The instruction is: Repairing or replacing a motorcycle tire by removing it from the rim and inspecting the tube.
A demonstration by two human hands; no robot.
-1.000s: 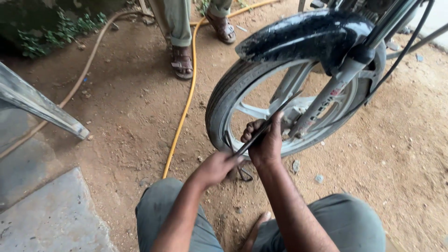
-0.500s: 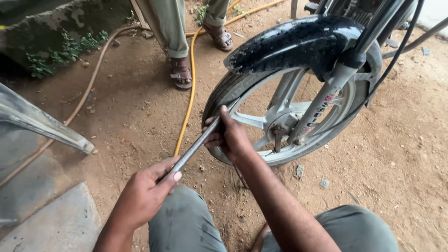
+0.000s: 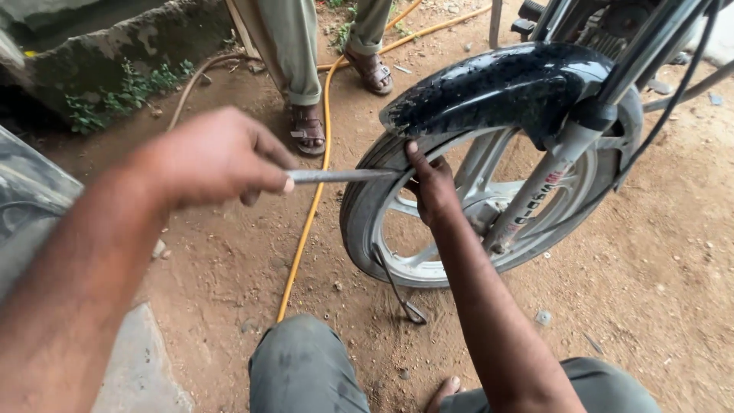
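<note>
Bare brown dirt ground [image 3: 657, 252] in daylight, a weedy concrete ledge [image 3: 115, 57] behind.

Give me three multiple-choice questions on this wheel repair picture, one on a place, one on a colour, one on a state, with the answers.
1. Where does the second tyre lever sit?
A. Stuck in the tyre's lower edge
B. Flat on the fender
C. In the right hand

2. What colour is the hose on the ground?
A. Blue
B. Yellow-orange
C. White

3. What is the left hand doing?
A. Resting open on a knee
B. Gripping a flat metal bar
C. Holding the hose

Answers:
1 A, its top end is wedged in at the tyre and its foot is down by the dirt.
2 B, it runs yellow-orange past the sandalled feet.
3 B, its fingers close round the bar, whose tip reaches the right hand at the rim.
</note>
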